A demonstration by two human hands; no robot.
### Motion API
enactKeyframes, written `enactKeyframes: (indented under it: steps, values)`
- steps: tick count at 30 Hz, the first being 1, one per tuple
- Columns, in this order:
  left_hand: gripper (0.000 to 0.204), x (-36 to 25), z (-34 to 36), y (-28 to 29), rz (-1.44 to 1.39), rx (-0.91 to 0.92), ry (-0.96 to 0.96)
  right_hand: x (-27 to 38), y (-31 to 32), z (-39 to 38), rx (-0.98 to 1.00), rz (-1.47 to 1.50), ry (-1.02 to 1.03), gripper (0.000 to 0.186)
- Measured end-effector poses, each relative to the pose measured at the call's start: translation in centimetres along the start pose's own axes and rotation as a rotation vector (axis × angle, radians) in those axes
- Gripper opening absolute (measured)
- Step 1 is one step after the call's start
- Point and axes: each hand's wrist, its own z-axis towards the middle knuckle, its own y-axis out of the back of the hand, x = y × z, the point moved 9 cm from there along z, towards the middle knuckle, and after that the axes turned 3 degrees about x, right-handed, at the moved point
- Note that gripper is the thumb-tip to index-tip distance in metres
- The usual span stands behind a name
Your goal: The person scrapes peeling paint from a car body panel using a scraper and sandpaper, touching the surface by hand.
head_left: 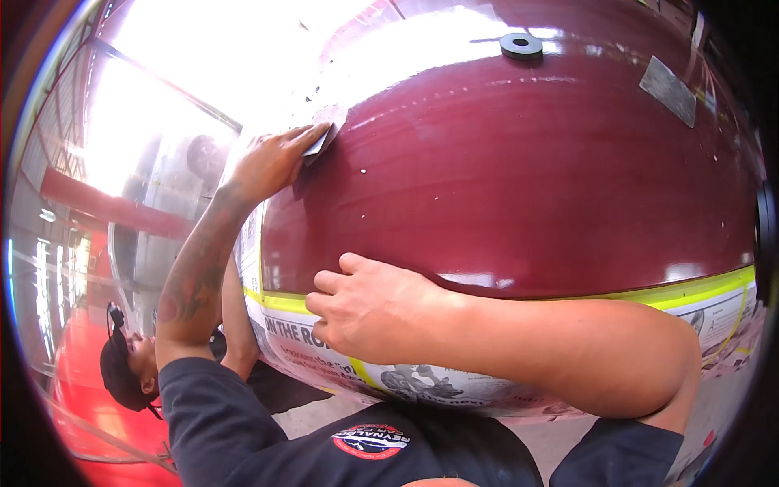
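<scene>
A glossy dark red car panel (519, 178) curves in front of me. At its far left my left hand (280, 158) is closed on a folded grey sheet that looks like sandpaper (333, 120), pressed flat to the surface under the fingertips. My right hand (369, 304) rests at the panel's near edge with its fingers curled in. The palm side faces down, so whatever may be in it is hidden. Yellow masking tape (284, 302) runs along the edge beside that hand, holding newspaper (422, 383) below it.
On the panel's far part lie a dark ring-shaped disc (521, 46) and a grey rectangular sheet (669, 91). A person in a black cap (122, 365) is at the left, close to my left arm. Bright glare covers the far left of the surface.
</scene>
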Motion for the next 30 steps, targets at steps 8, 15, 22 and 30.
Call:
enactKeyframes:
  steps: [8, 15, 22, 30]
  values:
    - [0.046, 1.2, 6.7, -0.3, 0.029, 0.010, -0.006, 0.5, 0.5, 0.1, -0.038, 0.017, 0.029, 0.018]
    - [0.059, -0.4, -0.4, 0.3, -0.011, -0.077, -0.069, -0.2, 0.3, 0.0, 0.025, 0.043, -0.022, 0.017]
    - [0.055, 0.2, 4.5, 0.6, 0.023, -0.110, 0.075, 0.3, 0.4, 0.5, -0.008, -0.007, 0.009, 0.017]
    - [0.033, 6.8, 3.6, 3.8, -0.714, -0.125, 0.401, 0.3, 0.3, 0.2, 0.012, -0.023, 0.009, 0.017]
